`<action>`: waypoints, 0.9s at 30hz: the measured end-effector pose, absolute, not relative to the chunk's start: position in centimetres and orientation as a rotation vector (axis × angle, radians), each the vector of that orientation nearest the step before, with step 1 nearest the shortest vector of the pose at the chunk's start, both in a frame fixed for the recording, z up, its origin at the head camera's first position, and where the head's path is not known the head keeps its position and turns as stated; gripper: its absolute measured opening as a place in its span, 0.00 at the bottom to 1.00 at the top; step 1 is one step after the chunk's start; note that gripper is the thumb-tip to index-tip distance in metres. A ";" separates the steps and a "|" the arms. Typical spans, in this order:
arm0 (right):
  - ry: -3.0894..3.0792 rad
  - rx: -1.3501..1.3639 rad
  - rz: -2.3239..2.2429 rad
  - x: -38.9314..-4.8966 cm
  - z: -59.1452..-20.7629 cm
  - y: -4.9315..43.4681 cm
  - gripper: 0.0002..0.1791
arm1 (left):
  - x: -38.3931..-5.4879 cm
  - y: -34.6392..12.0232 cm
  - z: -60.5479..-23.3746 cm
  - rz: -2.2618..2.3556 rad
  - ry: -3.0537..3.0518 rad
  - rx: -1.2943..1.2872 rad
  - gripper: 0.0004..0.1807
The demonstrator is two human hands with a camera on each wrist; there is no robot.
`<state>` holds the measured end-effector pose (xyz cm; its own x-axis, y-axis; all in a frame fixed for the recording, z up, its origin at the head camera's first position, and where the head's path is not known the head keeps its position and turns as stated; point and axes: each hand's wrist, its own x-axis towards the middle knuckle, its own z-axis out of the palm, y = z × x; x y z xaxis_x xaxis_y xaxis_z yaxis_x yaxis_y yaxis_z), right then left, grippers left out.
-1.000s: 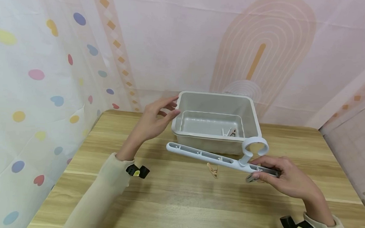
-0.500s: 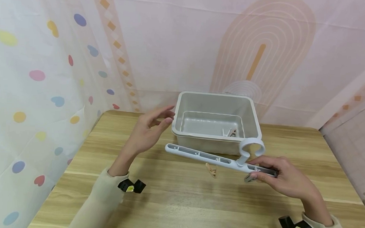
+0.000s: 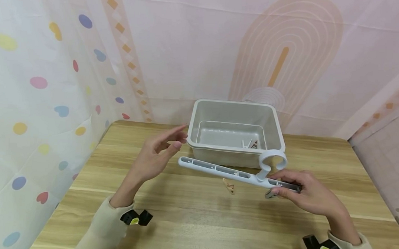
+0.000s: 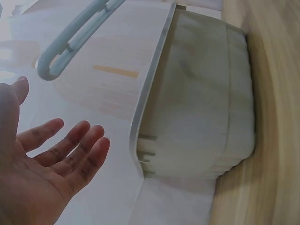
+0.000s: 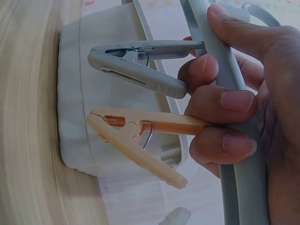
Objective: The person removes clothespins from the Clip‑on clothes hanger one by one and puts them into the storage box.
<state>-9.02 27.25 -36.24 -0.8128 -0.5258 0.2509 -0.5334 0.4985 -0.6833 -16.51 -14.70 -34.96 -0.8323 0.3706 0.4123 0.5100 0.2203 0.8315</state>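
My right hand (image 3: 308,192) grips one end of a pale blue clip hanger (image 3: 217,171), its fingers curled round the bar, which has a curved hook (image 3: 263,171) on top. From the bar hang a grey clothespin (image 5: 136,65) and a peach clothespin (image 5: 140,136), close to the right fingertips in the right wrist view. The hanger is held level above the table, in front of a light grey plastic bin (image 3: 225,156). Left of the bin, my left hand (image 3: 151,157) holds nothing; its fingers are relaxed and apart from the hanger's far end (image 4: 49,70).
Inside the bin, near its front right corner, lie a few small clips (image 3: 252,144). The bin stands at the back of the wooden table (image 3: 195,224), close to a patterned cloth backdrop (image 3: 189,46). Another dotted cloth (image 3: 35,132) hangs along the left side.
My left hand has drawn back from the bin's left rim, down and to the left. The hanger in my right hand has shifted slightly leftward.
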 end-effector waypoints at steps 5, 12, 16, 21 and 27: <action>-2.676 0.996 1.248 -9.0 -36.1 27.2 0.20 | -15.7 -14.5 -35.7 -1.711 -2.361 -0.868 0.24; -2.694 0.976 1.282 -8.9 -36.0 27.2 0.20 | -15.0 -14.2 -37.0 -1.755 -2.324 -0.979 0.23; -2.713 0.967 1.307 -9.1 -36.0 27.3 0.20 | -14.7 -14.1 -37.5 -1.776 -2.302 -1.048 0.23; -2.711 0.988 1.335 -9.3 -36.0 27.4 0.20 | -14.1 -13.9 -38.2 -1.840 -2.316 -1.090 0.25; -2.715 0.991 1.365 -9.4 -36.0 27.5 0.20 | -13.4 -13.2 -39.2 -1.886 -2.380 -1.084 0.21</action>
<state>-9.35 27.45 -36.02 -0.8064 -0.5496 0.2182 -0.5029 0.4433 -0.7420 -13.44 -13.17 -39.15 -0.7711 0.5437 0.3313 0.4467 0.0914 0.8900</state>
